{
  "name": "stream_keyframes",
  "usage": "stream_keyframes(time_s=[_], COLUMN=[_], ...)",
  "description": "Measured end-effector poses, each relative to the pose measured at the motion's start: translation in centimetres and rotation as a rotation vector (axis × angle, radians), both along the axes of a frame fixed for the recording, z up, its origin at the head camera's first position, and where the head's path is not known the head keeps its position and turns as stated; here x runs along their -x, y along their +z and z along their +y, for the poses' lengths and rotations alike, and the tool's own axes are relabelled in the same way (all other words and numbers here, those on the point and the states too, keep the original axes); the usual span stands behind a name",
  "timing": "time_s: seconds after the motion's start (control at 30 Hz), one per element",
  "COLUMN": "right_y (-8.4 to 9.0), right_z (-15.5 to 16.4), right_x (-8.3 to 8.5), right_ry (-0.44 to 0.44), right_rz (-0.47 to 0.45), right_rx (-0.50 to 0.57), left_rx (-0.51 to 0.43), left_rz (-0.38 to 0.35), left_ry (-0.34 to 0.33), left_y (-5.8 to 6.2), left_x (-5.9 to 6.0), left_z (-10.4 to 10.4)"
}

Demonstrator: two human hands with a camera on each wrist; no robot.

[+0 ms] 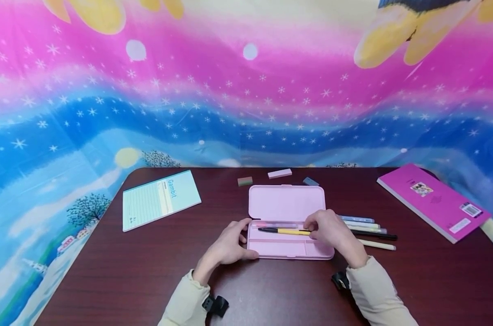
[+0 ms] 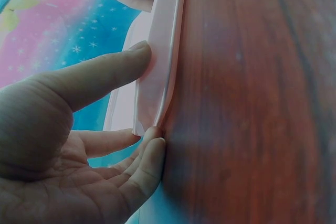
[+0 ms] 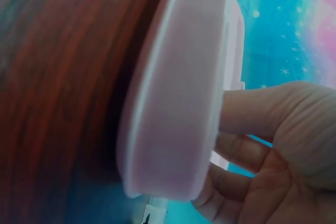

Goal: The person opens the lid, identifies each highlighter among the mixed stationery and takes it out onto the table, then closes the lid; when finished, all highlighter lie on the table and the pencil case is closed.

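Observation:
A pink pencil case (image 1: pixel 285 249) lies on the table with its lid (image 1: pixel 287 202) folded back. My left hand (image 1: pixel 229 244) grips the case's left end, thumb (image 2: pixel 113 74) against the front wall and fingers round the corner. My right hand (image 1: pixel 330 228) is over the right part of the case, pinching the end of a yellow pen with a black tip (image 1: pixel 289 231). That pen lies lengthwise over the rear compartment. Behind it, a pink-tipped clear pen (image 1: pixel 277 224) sits in the case. In the right wrist view the case wall (image 3: pixel 173 103) hides my fingertips.
Several pens and markers, among them a white one (image 1: pixel 379 245), lie right of the case. Behind the lid are a brown-green eraser (image 1: pixel 244 181), a pink eraser (image 1: pixel 279 174) and a blue one (image 1: pixel 311 181). A mint notebook (image 1: pixel 161 200) lies left, a magenta book (image 1: pixel 434 201) right.

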State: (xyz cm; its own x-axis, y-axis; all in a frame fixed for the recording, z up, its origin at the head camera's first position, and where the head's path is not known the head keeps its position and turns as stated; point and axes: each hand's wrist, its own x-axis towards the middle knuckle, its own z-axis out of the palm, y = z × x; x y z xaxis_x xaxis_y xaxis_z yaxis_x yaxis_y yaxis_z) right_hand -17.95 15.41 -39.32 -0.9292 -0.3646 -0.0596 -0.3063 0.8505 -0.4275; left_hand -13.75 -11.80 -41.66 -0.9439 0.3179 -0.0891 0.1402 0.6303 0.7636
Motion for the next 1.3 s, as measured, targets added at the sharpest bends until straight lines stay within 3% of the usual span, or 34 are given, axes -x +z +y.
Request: stream_keyframes(time_s=[0.27,0.5,0.67,0.87,1.1,1.3], right_y=[0.1,0.2,0.5,0.9,1.9,2.2], right_z=[-0.1,-0.1,0.2,0.9,1.6,1.6], right_x=[-0.1,-0.3,-0.3,-0.2,0.1,0.1], right_ry=[-0.039,0.006,0.030,0.056,0.072,0.012], right_rz=[-0.031,-0.012,-0.043,-0.095,-0.117,-0.058], right_rx=[-0.050,-0.111,-0.088,0.011,0.322,0.366], left_rx=[0.004,0.005,0.007,0.006,0.005,0.004], left_rz=[0.003,0.008,0.025,0.023,0.021,0.019], left_ry=[0.002,-0.001,-0.008,-0.008,-0.011,-0.012], left_y=[0.1,0.1,-0.1,-0.2,-0.3,-0.2], left_x=[0.0,0.0,0.1,0.2,0.2,0.1], left_z=[0.0,0.0,0.0,0.0,-0.1,-0.1])
